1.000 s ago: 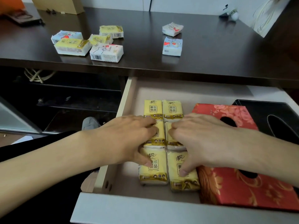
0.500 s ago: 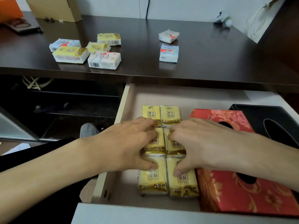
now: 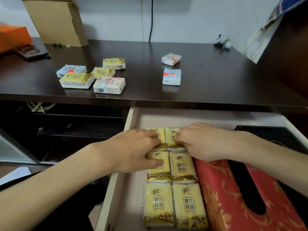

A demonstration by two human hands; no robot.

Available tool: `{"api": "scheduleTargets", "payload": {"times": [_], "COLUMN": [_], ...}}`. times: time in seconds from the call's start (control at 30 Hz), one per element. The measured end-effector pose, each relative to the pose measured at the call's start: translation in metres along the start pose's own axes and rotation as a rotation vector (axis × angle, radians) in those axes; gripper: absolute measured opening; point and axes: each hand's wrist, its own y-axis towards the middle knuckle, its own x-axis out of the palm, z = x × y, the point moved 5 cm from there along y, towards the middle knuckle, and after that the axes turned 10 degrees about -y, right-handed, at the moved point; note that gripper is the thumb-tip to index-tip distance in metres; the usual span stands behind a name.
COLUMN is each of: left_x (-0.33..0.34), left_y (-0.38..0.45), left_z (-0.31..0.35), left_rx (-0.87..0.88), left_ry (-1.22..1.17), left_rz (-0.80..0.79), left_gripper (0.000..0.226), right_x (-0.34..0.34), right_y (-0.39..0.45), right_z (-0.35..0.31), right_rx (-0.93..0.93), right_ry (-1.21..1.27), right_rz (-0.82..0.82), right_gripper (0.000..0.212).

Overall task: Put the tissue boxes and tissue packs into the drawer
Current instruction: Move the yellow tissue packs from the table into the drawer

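Six yellow tissue packs (image 3: 189,205) lie in two columns in the open drawer (image 3: 128,120). A red floral tissue box (image 3: 216,189) lies right of them, and a black tissue box (image 3: 270,135) lies beyond it. My left hand (image 3: 131,150) has its fingers on the far left pack and its thumb on the middle left pack. My right hand (image 3: 205,140) curls over the far right pack. On the dark desk (image 3: 208,77) lie several loose packs: a cluster at the left (image 3: 109,85) and two patterned packs (image 3: 171,76) further right.
A cardboard box (image 3: 56,22) and an orange box (image 3: 13,37) stand at the desk's back left. A paper bag (image 3: 260,42) leans at the back right beside a small figurine (image 3: 224,42). Left of the drawer is a dark open shelf (image 3: 66,130).
Both hands have slid from the middle row of yellow packs to the far row. The view has tilted, so the drawer sits lower in frame.
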Motion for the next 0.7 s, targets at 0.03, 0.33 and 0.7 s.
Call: {"api": "scheduleTargets", "payload": {"times": [0.03,0.33,0.7], "left_x": [0.0,-0.027,-0.119], "left_y": [0.0,-0.003,-0.087], "left_z": [0.0,-0.007,-0.125], "left_rx": [0.006,0.024,-0.505], "left_ry": [-0.013,-0.038,-0.224], "left_rz": [0.002,0.142,1.014], "left_gripper": [0.06,0.046,0.017], "right_x": [0.001,-0.023,-0.115], "right_y": [-0.001,-0.011,0.058], "right_z": [0.0,0.011,0.02], "right_rx": [-0.002,0.101,0.009], "right_ry": [0.002,0.203,0.895], "right_rz": [0.003,0.271,0.687], "right_gripper": [0.02,0.028,0.024]}}
